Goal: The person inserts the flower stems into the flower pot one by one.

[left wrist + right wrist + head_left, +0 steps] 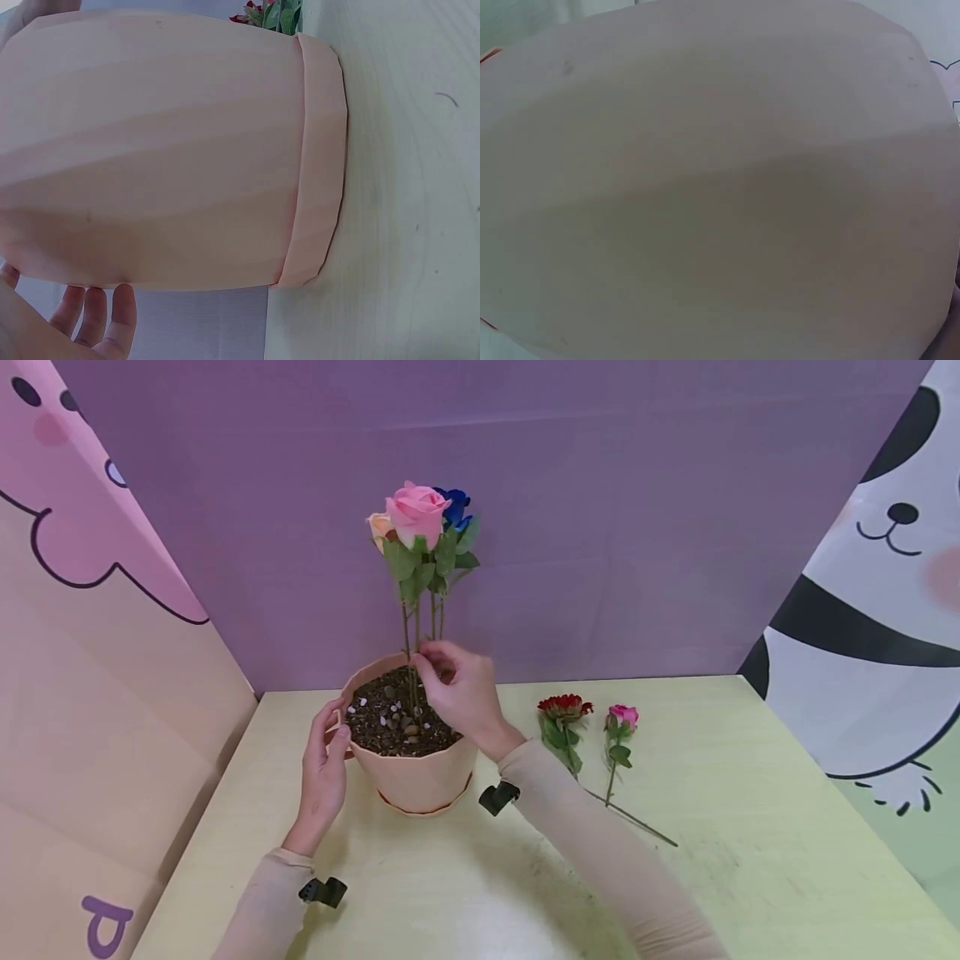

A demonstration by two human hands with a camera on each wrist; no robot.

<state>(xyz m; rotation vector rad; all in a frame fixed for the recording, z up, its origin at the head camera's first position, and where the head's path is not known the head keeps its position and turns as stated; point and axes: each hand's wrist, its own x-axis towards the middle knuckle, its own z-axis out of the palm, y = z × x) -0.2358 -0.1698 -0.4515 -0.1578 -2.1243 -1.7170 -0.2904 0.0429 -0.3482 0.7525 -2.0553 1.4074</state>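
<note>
Dark soil with pebbles fills a pale peach flower pot [412, 777], which stands on a matching saucer [425, 811]. Upright in the soil are a pink rose [416, 512], a blue rose [454, 510] and a peach rose [380, 529], partly hidden. My right hand [465, 693] reaches over the pot's right rim, thumb and forefinger pinching a rose stem just above the soil; its fingertips do not show in the right wrist view, where the pot wall [720, 187] fills the frame. My left hand [322, 781] rests against the pot's left side, fingertips [124, 300] touching the wall.
Right of the pot, a dark red flower [566, 708] and a small bright pink rose [622, 718] lie on the pale wooden table [450, 893], their stems crossing. A purple backdrop [600, 527] rises behind; cartoon-printed panels [885, 610] stand at both sides.
</note>
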